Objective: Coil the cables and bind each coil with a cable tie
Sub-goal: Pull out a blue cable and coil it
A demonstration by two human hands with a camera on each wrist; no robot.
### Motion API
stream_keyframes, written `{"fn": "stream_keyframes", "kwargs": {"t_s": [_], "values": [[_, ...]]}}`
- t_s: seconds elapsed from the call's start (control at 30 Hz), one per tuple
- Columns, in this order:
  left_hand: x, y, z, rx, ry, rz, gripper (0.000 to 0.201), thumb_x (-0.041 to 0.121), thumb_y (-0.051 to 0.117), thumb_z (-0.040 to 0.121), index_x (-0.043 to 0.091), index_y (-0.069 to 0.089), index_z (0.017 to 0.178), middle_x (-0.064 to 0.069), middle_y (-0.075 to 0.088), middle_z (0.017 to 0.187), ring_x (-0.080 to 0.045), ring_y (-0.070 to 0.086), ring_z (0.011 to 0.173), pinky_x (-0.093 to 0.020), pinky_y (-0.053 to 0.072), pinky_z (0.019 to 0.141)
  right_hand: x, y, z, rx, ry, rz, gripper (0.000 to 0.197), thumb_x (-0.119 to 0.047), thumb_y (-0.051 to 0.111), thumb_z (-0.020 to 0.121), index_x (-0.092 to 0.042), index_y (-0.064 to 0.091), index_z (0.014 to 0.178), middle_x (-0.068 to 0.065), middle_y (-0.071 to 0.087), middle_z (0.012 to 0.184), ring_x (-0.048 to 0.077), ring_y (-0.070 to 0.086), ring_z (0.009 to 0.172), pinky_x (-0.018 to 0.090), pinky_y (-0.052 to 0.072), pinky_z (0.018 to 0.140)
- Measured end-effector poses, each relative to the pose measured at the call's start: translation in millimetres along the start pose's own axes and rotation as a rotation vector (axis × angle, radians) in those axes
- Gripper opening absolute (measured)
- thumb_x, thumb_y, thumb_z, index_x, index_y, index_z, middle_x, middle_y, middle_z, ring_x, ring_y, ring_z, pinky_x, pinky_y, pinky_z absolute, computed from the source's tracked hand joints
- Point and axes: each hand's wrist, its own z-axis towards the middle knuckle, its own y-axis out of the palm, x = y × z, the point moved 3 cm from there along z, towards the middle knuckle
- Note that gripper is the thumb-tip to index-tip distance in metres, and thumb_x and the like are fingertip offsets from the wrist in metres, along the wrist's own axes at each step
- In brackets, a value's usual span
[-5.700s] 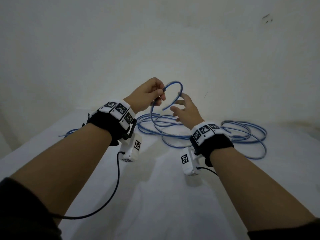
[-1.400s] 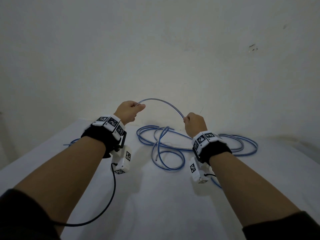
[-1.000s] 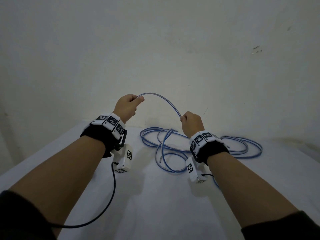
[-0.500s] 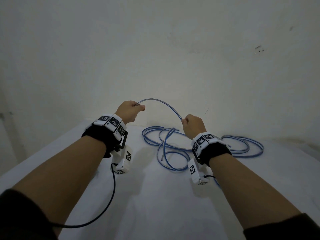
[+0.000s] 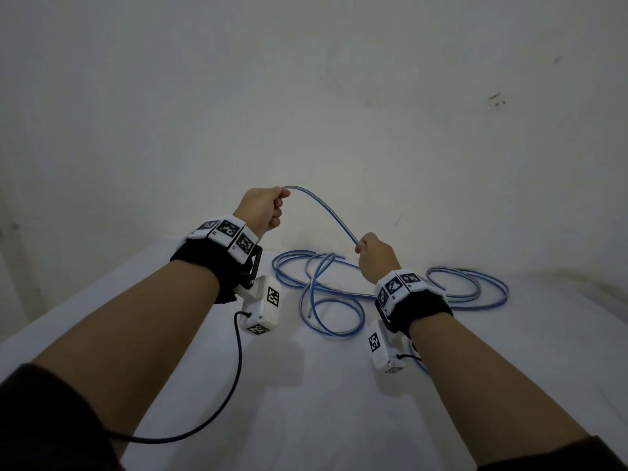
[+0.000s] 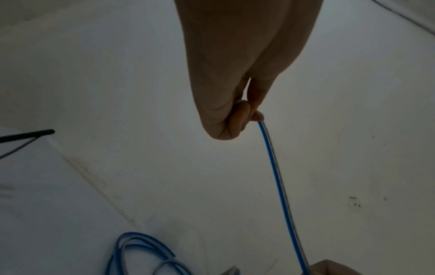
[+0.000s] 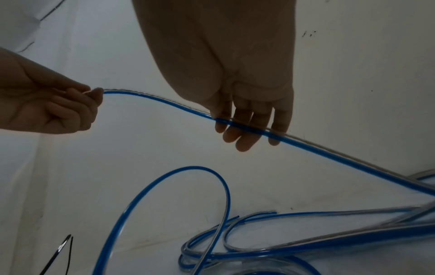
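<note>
A long blue and clear cable (image 5: 325,207) arcs through the air between my two hands. My left hand (image 5: 263,209) is raised and pinches the cable near its end between thumb and curled fingers (image 6: 237,119). My right hand (image 5: 373,254) is lower and to the right, its fingers (image 7: 247,134) curled loosely round the cable (image 7: 164,101). From there the cable drops to several loose loops (image 7: 200,167) lying on the white table (image 5: 306,402). I see no cable tie that I can be sure of.
A pale wall (image 5: 339,96) stands close behind the table. A black wire (image 5: 234,368) hangs from my left wrist camera across the near table. Thin black strands (image 7: 63,251) lie at the lower left of the right wrist view.
Earlier my hands were close together at a small loop of cable. Now they are apart with a length arched between them. Over the last second they have hardly moved.
</note>
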Motion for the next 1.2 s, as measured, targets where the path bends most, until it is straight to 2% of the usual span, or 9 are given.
{"fn": "stream_keyframes", "kwargs": {"t_s": [0.07,0.23,0.4,0.57,0.67,0.8,0.97,1.13,1.2], "values": [[-0.3,1.2,1.4,-0.005,0.012,0.039,0.028,0.017,0.039,0.099,0.011,0.056,0.077,0.004,0.032,0.061,-0.002,0.030,0.035,-0.012,0.024,0.039,0.9,-1.2,-1.6,0.009,-0.005,0.032,0.023,-0.003,0.032,0.098,0.001,0.051,0.110,0.008,0.048,0.085,0.024,0.045,0.080,0.027,0.033,0.060],[0.0,-3.3,3.0,0.029,0.059,0.233,0.022,0.010,0.047,0.094,0.011,0.052,0.073,-0.001,0.031,0.062,-0.012,0.026,0.050,-0.016,0.024,0.040,-0.7,-0.9,-1.7,0.015,-0.047,0.081,0.023,-0.008,0.030,0.100,-0.003,0.052,0.102,0.003,0.045,0.073,0.023,0.044,0.078,0.027,0.030,0.052],[-2.7,-13.8,7.7,0.132,0.016,0.050,0.032,0.019,0.038,0.099,0.011,0.052,0.071,0.001,0.030,0.058,-0.006,0.027,0.036,-0.014,0.022,0.037,-3.8,18.7,-1.3,-0.081,-0.099,0.140,0.029,-0.015,0.030,0.102,0.000,0.054,0.106,0.014,0.053,0.088,0.025,0.050,0.080,0.029,0.035,0.064],[-5.9,-37.2,17.9,0.259,-0.016,-0.139,0.037,0.009,0.031,0.098,0.011,0.051,0.068,0.004,0.027,0.047,-0.005,0.021,0.028,-0.013,0.017,0.034,8.1,28.0,-6.2,-0.226,-0.072,0.143,0.010,-0.013,0.035,0.100,-0.009,0.043,0.098,0.014,0.054,0.090,0.023,0.047,0.076,0.030,0.039,0.068],[-8.1,-43.9,21.7,0.301,-0.021,-0.176,0.037,0.009,0.030,0.099,0.012,0.051,0.068,0.005,0.029,0.042,-0.004,0.021,0.027,-0.012,0.017,0.034,21.2,14.6,-5.8,-0.148,-0.062,0.078,0.010,-0.009,0.038,0.098,-0.007,0.048,0.099,0.017,0.056,0.094,0.027,0.052,0.080,0.033,0.042,0.072],[-12.0,-33.8,16.7,0.220,-0.016,-0.130,0.035,0.014,0.033,0.100,0.015,0.056,0.073,0.012,0.045,0.041,0.000,0.034,0.029,-0.012,0.025,0.035,34.0,-5.9,5.6,0.096,0.047,-0.062,0.013,-0.016,0.041,0.099,-0.010,0.052,0.101,0.012,0.057,0.094,0.027,0.049,0.081,0.036,0.040,0.076],[-12.8,-19.4,11.3,-0.014,-0.046,-0.106,0.028,0.017,0.040,0.099,0.018,0.060,0.080,0.013,0.056,0.052,0.001,0.046,0.041,-0.009,0.035,0.042,32.2,-13.3,14.5,0.250,0.152,0.026,0.017,-0.007,0.039,0.096,-0.014,0.055,0.099,0.011,0.053,0.088,0.027,0.048,0.077,0.033,0.033,0.073],[-5.3,-8.9,5.7,-0.130,0.021,-0.164,0.020,0.014,0.041,0.100,0.014,0.056,0.086,0.003,0.055,0.071,-0.002,0.051,0.046,-0.012,0.043,0.048,7.2,4.4,19.9,0.099,0.033,0.018,0.024,-0.011,0.041,0.094,-0.014,0.064,0.098,0.017,0.059,0.101,0.034,0.055,0.085,0.038,0.043,0.077],[-2.7,-8.4,7.6,-0.099,0.096,-0.133,0.017,0.012,0.043,0.099,0.013,0.053,0.086,0.000,0.055,0.075,-0.001,0.053,0.047,-0.012,0.045,0.049,-3.5,10.4,13.7,-0.025,-0.094,0.023,0.024,-0.013,0.043,0.095,-0.011,0.067,0.097,0.012,0.059,0.091,0.025,0.051,0.073,0.030,0.041,0.066]]}}
